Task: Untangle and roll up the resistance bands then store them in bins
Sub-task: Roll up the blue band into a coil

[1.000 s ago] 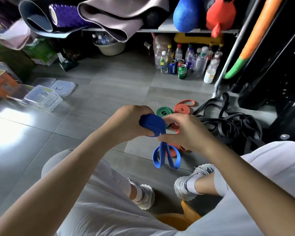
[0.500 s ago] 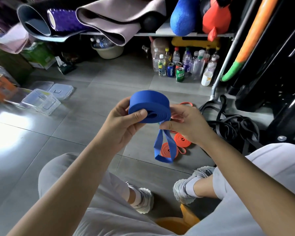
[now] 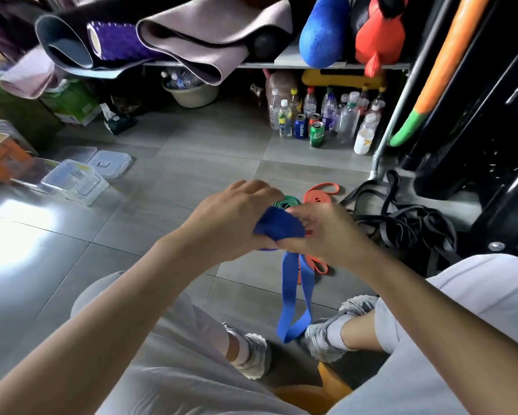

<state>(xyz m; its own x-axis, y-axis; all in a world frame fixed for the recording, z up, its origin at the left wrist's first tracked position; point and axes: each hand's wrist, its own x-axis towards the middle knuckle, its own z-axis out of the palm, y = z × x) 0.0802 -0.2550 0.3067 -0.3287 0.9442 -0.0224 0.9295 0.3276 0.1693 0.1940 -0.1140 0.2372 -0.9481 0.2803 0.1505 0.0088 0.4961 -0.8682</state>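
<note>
The floor point(image 3: 191, 175) is grey tile, smooth and glossy enough to mirror a bright light. The boxes point(image 3: 75, 182) are clear plastic. The blue band point(image 3: 278, 227) looks matt and rubbery, the black bands point(image 3: 401, 223) likewise. The bottles point(image 3: 346, 121) are clear plastic; the purple roller point(image 3: 117, 40) is knobbly.

Left hand point(image 3: 230, 217): curls around the rolled part of the blue band point(image 3: 278, 226) from the left.
Right hand point(image 3: 326, 232): pinches the roll from the right.
Blue band: part rolled up; a loose loop hangs down near the shoes point(image 3: 251, 351).
Green band point(image 3: 287, 202): rolled up on the floor point(image 3: 176, 175), just behind the hands.
Orange band point(image 3: 320, 195): beside the green one.
Black bands point(image 3: 407, 223): a messy heap on the right.
Clear bins point(image 3: 75, 181): on the floor, far left.
Bottles and cans point(image 3: 320, 118): standing under the shelf point(image 3: 281, 65).
</note>
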